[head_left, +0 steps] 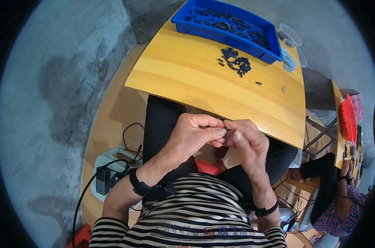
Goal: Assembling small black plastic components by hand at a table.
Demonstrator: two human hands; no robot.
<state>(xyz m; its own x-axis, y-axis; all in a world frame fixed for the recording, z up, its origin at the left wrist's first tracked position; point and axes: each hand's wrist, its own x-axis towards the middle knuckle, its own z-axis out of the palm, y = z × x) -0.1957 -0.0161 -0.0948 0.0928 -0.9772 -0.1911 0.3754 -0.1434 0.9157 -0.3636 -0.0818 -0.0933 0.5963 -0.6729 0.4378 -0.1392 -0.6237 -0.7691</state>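
Note:
Over my lap, just off the table's near edge, my left hand [199, 133] and my right hand [250, 144] meet fingertip to fingertip. Both are closed in a pinch on a small black part [227, 129], mostly hidden by the fingers. On the yellow table [187, 76] lies a loose pile of small black parts [239, 65], beyond my hands. One single black part [258, 83] lies right of the pile, with a tiny pale piece [283, 89] further right. Behind them, a blue tray [229, 40] holds many similar black parts.
Clear tubs [289, 58] beside the tray's right end hold small transparent pieces. At far right, a co-worker's hands [348, 172] rest at another table with a red basket [348, 119]. A white stool [100, 160] with a black box and cables stands at my left.

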